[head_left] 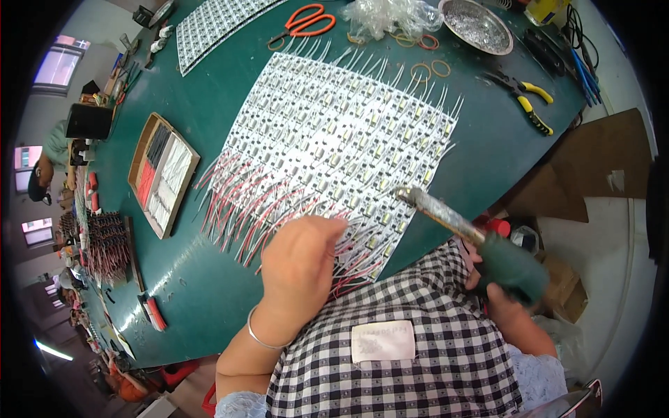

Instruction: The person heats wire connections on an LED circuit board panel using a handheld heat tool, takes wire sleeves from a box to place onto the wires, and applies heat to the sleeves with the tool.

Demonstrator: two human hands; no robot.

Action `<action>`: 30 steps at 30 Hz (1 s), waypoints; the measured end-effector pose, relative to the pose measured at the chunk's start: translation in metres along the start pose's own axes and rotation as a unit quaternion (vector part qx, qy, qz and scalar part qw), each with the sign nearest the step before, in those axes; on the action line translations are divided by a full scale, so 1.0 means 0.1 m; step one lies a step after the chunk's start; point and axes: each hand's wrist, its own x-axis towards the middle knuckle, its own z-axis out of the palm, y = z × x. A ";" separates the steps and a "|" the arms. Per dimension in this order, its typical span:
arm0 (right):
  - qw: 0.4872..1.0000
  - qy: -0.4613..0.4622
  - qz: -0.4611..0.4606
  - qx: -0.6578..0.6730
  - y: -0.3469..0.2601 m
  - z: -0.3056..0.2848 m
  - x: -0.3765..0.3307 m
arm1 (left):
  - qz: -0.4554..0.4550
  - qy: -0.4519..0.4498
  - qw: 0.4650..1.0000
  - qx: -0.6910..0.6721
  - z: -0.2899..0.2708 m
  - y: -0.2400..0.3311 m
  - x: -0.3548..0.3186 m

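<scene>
A white sheet of small circuit boards [306, 132], set with rows of chips, lies on the green table in front of me. Red and white wires [244, 202] fringe its near left edge, and pale wires stick up along the far edge. My left hand [300, 254] is closed in a pinch over the near wires; its fingertips are turned away, so what they hold is hidden. In my right hand [505, 306] is a soldering iron [512, 268], gripped by its green handle. Its metal tip hangs above the sheet's right part, and whether it touches cannot be told.
Left of the sheet is a cardboard box [184, 196] of sorted wires. Beyond lie another board sheet [223, 28], orange-handled scissors [310, 21], a plastic bag [390, 17] and a metal dish [488, 50]. Yellow-handled pliers [533, 104] rest near the table's right edge.
</scene>
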 end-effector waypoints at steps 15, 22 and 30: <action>0.972 -0.044 0.025 -0.230 -0.33 0.05 0.08 | 0.036 0.022 0.996 0.081 0.29 -0.03 -0.04; 0.968 -0.074 -0.049 -0.234 -0.21 0.03 0.14 | 0.029 0.019 0.997 0.075 0.31 -0.07 -0.09; 0.893 -0.025 -0.211 -0.396 -0.33 0.18 0.28 | 0.031 0.012 0.996 0.079 0.29 -0.07 -0.08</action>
